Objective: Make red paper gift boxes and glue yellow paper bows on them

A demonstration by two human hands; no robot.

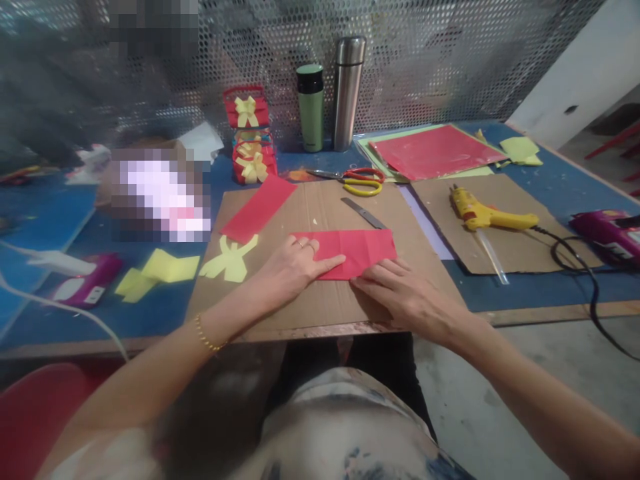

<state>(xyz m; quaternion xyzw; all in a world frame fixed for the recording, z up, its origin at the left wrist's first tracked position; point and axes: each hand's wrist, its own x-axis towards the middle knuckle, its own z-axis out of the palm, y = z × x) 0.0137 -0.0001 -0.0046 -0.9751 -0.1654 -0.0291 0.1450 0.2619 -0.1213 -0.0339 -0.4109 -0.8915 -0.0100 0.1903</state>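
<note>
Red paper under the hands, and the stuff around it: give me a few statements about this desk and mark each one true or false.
1. Both hands press on the folded red paper. True: the left hand lies on its left end and the right hand on its lower edge.
2. The glue gun lies left of the paper. False: it lies to the right, on cardboard.
3. The scissors lie beyond the paper, toward the wall. True.
4. Two flasks lie on their sides. False: both stand upright by the mesh wall.
5. A yellow bow cutout lies left of the left hand. True.
</note>
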